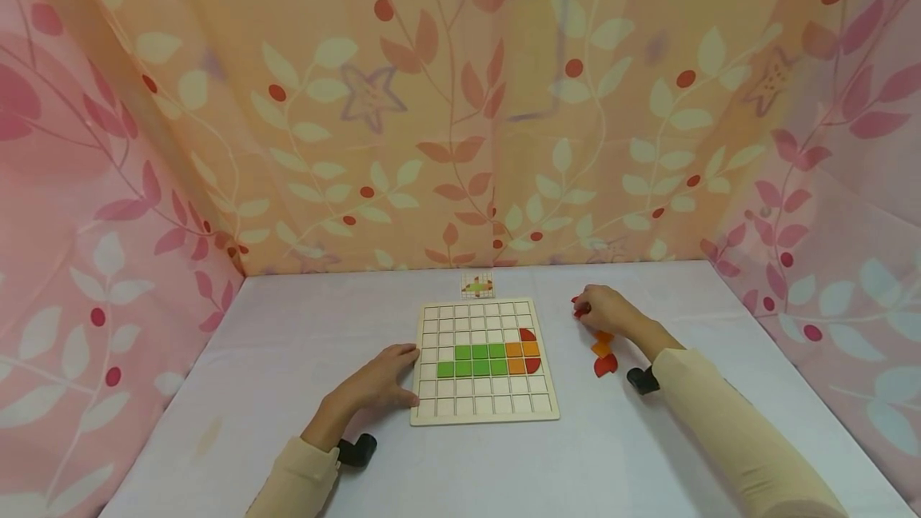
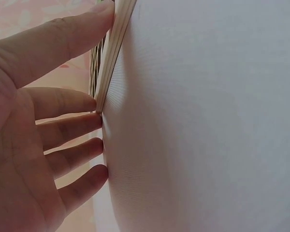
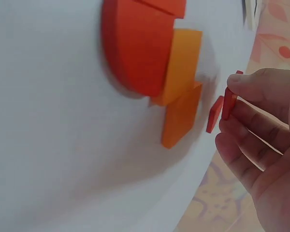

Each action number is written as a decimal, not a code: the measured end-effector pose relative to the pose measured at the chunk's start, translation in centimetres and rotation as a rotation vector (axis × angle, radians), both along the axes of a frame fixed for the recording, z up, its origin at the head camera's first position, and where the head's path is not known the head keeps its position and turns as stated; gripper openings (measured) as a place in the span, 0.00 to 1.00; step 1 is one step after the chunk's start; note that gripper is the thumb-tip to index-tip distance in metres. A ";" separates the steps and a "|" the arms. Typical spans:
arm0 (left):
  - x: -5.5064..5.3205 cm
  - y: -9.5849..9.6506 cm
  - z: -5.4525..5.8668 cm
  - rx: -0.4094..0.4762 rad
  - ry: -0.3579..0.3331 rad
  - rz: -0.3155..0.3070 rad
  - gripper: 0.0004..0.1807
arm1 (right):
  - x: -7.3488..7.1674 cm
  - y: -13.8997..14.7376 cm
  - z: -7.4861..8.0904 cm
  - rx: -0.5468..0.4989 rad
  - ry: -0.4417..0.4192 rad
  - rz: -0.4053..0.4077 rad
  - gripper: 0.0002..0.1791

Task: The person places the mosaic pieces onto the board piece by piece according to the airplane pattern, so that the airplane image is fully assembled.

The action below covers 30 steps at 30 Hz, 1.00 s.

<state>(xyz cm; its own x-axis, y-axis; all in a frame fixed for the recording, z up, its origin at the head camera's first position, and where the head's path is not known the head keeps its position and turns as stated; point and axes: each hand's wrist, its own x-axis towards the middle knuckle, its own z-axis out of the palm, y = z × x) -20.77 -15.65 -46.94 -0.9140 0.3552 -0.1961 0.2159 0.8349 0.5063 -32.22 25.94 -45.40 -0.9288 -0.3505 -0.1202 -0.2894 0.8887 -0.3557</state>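
A square wooden grid board [image 1: 485, 406] lies on the table, with green square tiles [image 1: 480, 352], orange square tiles [image 1: 514, 350] and red rounded tiles [image 1: 528, 335] set in its cells. At its left edge my left hand [image 1: 381, 380] rests with spread fingers; in the left wrist view the thumb and fingertips touch the board's side [image 2: 117, 43]. Beyond the board's right side, my right hand [image 1: 610, 312] pinches a small red tile [image 3: 229, 101] between thumb and fingers. Close beneath it is another red tile [image 3: 214, 114].
Loose orange tiles [image 3: 182, 118] and a red rounded tile [image 1: 606, 365] lie right of the board. A small pattern card [image 1: 477, 285] is behind the board. Patterned cloth [image 1: 460, 102] walls the table at the back and both sides.
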 end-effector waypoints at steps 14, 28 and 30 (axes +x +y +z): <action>0.0 0.1 0.0 0.001 -0.002 0.003 0.46 | 0.3 -1.7 2.0 -0.015 0.071 0.066 0.11; 0.0 0.1 0.1 0.016 -0.013 0.011 0.46 | 0.5 -4.3 3.7 -0.021 0.132 0.155 0.10; 0.0 0.1 0.0 0.016 -0.013 0.013 0.47 | 0.7 -4.6 3.9 -0.025 0.146 0.174 0.10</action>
